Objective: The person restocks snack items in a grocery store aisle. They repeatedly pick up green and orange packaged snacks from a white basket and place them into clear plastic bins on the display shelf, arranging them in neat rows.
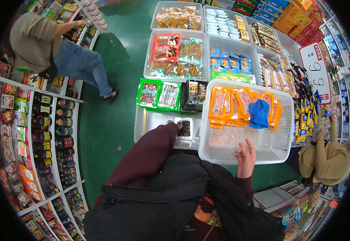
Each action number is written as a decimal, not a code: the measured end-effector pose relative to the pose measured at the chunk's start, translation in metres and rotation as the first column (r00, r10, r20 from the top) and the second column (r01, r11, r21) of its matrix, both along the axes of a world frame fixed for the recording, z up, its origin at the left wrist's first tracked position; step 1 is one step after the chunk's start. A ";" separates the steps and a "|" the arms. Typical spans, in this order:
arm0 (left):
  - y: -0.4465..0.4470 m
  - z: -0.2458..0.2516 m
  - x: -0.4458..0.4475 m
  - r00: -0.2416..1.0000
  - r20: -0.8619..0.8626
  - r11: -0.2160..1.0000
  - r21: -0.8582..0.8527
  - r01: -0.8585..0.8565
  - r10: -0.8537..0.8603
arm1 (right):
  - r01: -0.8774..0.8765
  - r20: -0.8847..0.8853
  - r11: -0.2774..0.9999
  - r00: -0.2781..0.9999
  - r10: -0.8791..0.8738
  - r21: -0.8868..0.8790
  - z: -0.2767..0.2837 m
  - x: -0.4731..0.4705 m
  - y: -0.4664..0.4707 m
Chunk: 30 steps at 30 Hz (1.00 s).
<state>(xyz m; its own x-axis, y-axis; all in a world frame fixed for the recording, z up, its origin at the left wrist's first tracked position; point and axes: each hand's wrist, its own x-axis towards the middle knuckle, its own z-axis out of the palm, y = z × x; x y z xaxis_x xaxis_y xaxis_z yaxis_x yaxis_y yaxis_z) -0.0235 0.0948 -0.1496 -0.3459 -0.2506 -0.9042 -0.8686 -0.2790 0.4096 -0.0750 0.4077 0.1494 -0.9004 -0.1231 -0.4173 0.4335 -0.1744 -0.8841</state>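
My left hand (pixel 171 122) reaches down into a translucent plastic bin (pixel 139 126), mostly hidden by a maroon sleeve. Its fingers are at a small dark packet (pixel 185 129) lying there; whether they grip it is hidden. Just behind are stacked green-edged snack packets (pixel 159 94) and black packets (pixel 193 95). My right hand (pixel 246 158) is raised at the front rim of a white perforated plastic basket (pixel 205 132), fingers apart and holding nothing. Orange packets (pixel 230 104) fill the basket's far part, with a crumpled blue cloth (pixel 258 114) on top of them.
More bins of packaged snacks (pixel 179 19) stand behind. A price sign (pixel 315 72) rises at right. One person (pixel 39 42) is beside the bottle shelves (pixel 54 126) on the left; another person (pixel 333 162) is at the right. Green floor (pixel 114 60) runs along the left side.
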 end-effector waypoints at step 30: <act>0.014 0.296 0.056 0.174 -0.843 0.824 -0.536 -0.185 -0.509 | -0.573 -0.051 0.819 0.819 0.572 -0.011 0.006 0.000 -0.051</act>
